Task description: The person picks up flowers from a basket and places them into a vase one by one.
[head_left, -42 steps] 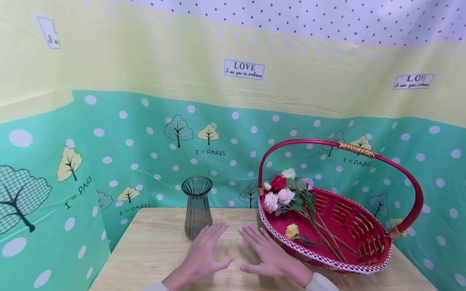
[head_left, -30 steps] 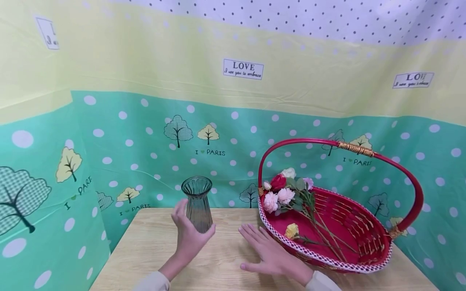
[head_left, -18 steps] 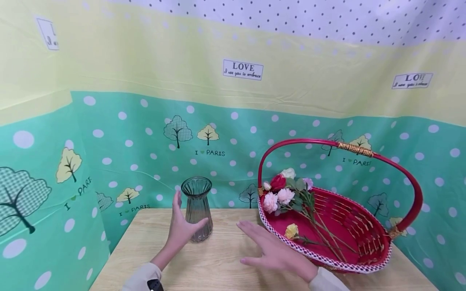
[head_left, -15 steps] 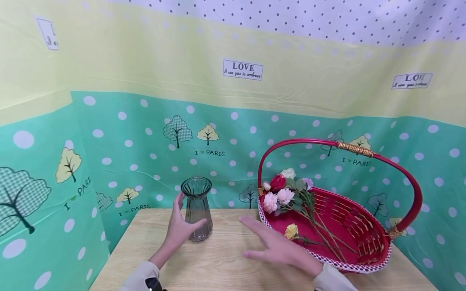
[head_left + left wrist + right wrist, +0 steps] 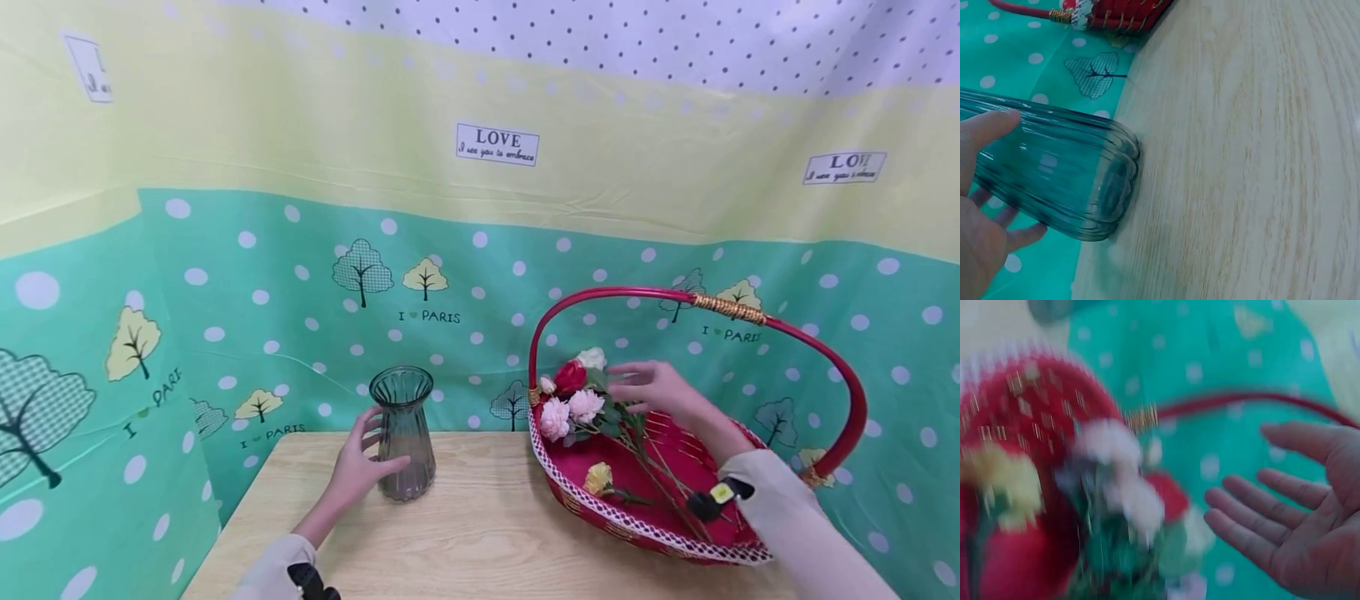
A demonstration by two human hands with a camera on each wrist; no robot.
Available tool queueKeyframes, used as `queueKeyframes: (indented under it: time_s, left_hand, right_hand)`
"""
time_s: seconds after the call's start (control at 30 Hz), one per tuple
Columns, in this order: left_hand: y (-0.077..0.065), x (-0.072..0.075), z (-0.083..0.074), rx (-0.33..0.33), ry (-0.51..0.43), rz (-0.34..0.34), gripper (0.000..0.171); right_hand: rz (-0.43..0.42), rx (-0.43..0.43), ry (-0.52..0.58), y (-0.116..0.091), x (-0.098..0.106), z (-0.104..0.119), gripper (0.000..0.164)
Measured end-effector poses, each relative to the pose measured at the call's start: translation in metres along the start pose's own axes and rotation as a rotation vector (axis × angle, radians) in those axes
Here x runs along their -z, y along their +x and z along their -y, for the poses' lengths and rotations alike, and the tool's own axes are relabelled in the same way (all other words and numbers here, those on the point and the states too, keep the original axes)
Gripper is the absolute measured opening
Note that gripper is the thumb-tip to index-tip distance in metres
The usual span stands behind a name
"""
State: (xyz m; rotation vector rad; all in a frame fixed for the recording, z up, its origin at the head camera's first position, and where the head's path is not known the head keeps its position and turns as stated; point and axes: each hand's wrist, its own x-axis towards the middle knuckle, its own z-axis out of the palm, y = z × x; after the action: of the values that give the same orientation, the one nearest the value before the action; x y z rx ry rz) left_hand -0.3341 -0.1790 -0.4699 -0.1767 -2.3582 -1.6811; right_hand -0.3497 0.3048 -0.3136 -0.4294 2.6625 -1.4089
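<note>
A ribbed, grey-green glass vase point(image 5: 411, 425) stands upright on the wooden table. My left hand point(image 5: 351, 477) holds it from the left, thumb across the front and fingers around the far side; the left wrist view shows the thumb lying along the glass. Over the red basket point(image 5: 645, 533), my right hand point(image 5: 667, 396) reaches with spread fingers beside the flower heads, holding nothing. Inside lie a red rose point(image 5: 570, 377), pink carnations point(image 5: 585, 406), a white bloom point(image 5: 592, 358) and, nearer the front rim, a yellow carnation point(image 5: 598, 478). My right hand and forearm cover part of the basket.
The basket's tall red handle point(image 5: 630, 292) arches over the flowers and the right arm. Behind the table point(image 5: 465, 533) hangs a green and yellow printed curtain point(image 5: 450, 275). Long green stems point(image 5: 660, 467) run across the basket's inside.
My right hand has risen from the table and moved right and away from me, over the basket. My left hand has moved left from the middle and taken hold of the vase.
</note>
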Motion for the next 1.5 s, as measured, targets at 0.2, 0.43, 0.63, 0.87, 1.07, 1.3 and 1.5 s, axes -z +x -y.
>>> queueKeyframes:
  time_s: [0.2, 0.43, 0.63, 0.87, 1.07, 1.3, 1.5]
  left_hand:
    - [-0.001, 0.004, -0.002, 0.010, -0.027, 0.018, 0.094]
    - [0.000, 0.008, -0.002, -0.016, -0.046, 0.032, 0.091]
    - [-0.001, 0.005, -0.002, -0.056, -0.082, 0.072, 0.087]
    - [-0.001, -0.001, 0.002, -0.057, -0.086, 0.102, 0.090]
    - [0.000, -0.002, 0.000, -0.025, -0.039, 0.113, 0.094]
    - [0.003, 0.001, 0.000, -0.019, -0.051, 0.143, 0.096]
    - [0.004, 0.000, 0.002, -0.017, -0.060, 0.152, 0.096]
  right_hand:
    - [0.034, -0.249, -0.036, 0.008, 0.038, -0.045, 0.054]
    - [0.145, -0.414, -0.125, 0.012, 0.043, -0.092, 0.040]
    - [0.099, -0.457, -0.142, 0.009, 0.032, -0.107, 0.036]
    - [0.047, -0.473, -0.112, 0.005, 0.029, -0.111, 0.022]
    - [0.050, -0.475, -0.050, 0.002, 0.035, -0.107, 0.022]
    - [0.081, -0.437, -0.023, 0.002, 0.044, -0.100, 0.023]
    - [0.150, -0.411, -0.056, 0.003, 0.055, -0.096, 0.017]
